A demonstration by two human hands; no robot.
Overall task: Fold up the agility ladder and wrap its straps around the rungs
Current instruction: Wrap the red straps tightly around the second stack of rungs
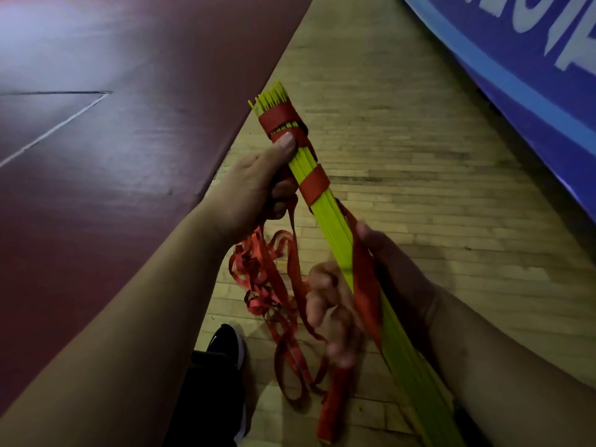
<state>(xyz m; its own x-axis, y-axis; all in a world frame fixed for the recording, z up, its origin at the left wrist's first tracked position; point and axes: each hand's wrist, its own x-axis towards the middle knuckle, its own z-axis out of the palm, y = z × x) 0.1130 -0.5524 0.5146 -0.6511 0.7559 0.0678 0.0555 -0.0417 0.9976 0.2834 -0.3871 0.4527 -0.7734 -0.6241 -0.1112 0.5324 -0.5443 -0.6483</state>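
The wrapping step is in hand: the yellow rungs (335, 230) are already stacked and two red bands (314, 187) circle the far end. Next, I judge, the strap must go around the stack for another turn, pulled taut, while the turns stay pinned.

The left hand (254, 188) grasps the stack near its 12 o'clock end, thumb (285, 143) pressing the wound strap. The right hand (396, 269), blurred, at 5 o'clock from the left, curls around the rungs and a strap lying along them. The loose straps (267, 275) hang tangled at 7 o'clock, over the wooden floor (403, 140).
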